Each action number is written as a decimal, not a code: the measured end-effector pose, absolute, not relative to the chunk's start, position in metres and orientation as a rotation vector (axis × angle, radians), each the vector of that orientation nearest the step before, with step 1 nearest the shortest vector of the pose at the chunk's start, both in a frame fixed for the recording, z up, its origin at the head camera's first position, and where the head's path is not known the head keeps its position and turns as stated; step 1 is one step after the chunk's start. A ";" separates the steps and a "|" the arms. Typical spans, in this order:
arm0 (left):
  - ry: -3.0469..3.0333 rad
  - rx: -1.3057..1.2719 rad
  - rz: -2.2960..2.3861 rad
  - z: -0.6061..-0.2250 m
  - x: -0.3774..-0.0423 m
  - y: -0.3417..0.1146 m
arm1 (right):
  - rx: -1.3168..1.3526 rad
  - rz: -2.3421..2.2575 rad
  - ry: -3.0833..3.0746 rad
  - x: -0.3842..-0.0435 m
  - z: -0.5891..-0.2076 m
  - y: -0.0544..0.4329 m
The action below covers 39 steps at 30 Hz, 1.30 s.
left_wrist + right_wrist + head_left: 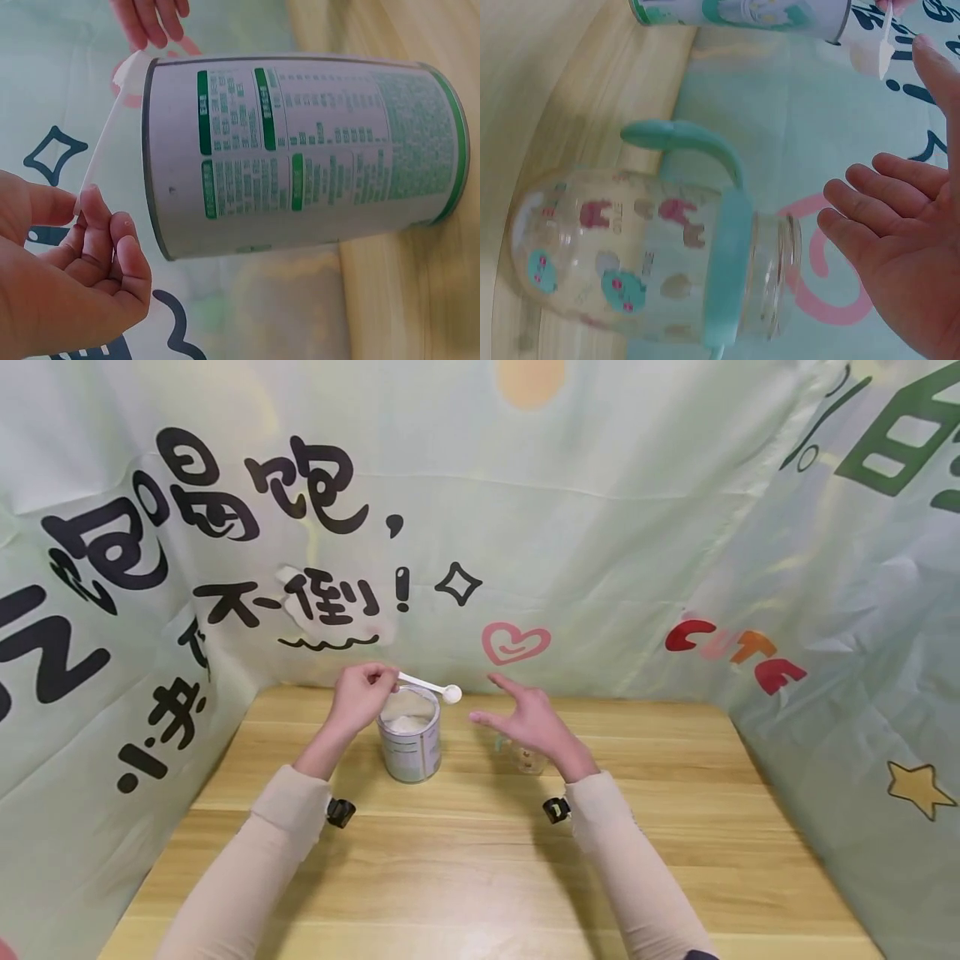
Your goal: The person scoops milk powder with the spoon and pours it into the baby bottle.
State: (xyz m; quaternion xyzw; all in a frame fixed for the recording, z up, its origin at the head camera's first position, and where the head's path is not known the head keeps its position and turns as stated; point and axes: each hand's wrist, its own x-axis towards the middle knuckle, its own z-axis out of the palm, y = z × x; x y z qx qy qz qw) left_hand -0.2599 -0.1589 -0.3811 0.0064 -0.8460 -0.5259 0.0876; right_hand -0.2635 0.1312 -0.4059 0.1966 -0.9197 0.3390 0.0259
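My left hand (363, 695) pinches the handle end of a white scoop (431, 685) between thumb and fingers. The scoop's bowl holds pale powder and points right, just beyond the rim of an open can (412, 755). White powder (408, 723) shows inside the can. In the left wrist view the can (300, 150) fills the middle, covered in green print. My right hand (528, 720) hovers with thumb and fingers spread, holding nothing. Below it stands a clear baby bottle (622, 255) with teal handles, its neck uncapped; the head view partly hides it behind that hand.
A wooden table (465, 860) carries the can and the bottle. Printed fabric (600, 568) walls it in at the back and both sides. Each sleeve has a small black camera (341, 813) at the wrist.
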 end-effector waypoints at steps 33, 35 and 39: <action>-2.529 -0.157 -1.627 -0.379 -0.265 -0.109 | 0.503 1.068 -2.857 -0.255 -0.433 0.195; -2.531 -0.157 -1.636 -0.379 -0.265 -0.104 | 0.499 1.055 -2.861 -0.253 -0.435 0.199; -2.528 -0.177 -1.622 -0.378 -0.265 -0.096 | 0.485 1.047 -2.872 -0.251 -0.439 0.204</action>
